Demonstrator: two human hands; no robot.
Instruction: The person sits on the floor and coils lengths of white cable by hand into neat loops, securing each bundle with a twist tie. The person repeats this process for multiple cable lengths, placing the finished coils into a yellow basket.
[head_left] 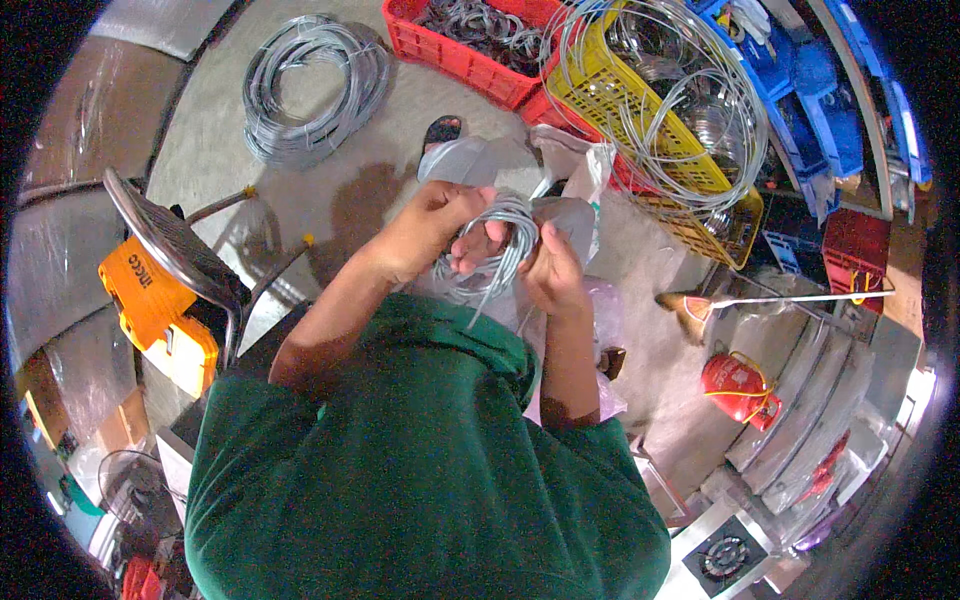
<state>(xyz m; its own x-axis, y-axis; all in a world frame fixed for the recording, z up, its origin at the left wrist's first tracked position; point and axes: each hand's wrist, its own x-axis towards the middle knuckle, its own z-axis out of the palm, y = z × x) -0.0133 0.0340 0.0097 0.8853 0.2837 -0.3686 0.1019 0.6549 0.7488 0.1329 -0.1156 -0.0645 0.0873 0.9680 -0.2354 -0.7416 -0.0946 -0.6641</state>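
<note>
A small coil of thin grey wire cable (512, 222) is held up in front of my lap, with loose strands hanging below it. My left hand (440, 232) grips the coil's left side, its thumb and bent fingers closed near the top and some fingertips showing inside the loop. On the other side, my right hand (553, 272) is closed round the coil's right edge, thumb up, its fingers partly hidden behind the strands. A much larger coil of grey cable (262, 95) lies flat on the floor, ahead and to the left.
A red crate (452, 62) of small coils stands ahead. Right of it, a yellow crate (630, 100) holds more coils, with big wire loops draped over it. A chair (180, 235) and an orange case (150, 295) stand left; a broom (690, 310) and red gas cylinder (735, 388) lie right.
</note>
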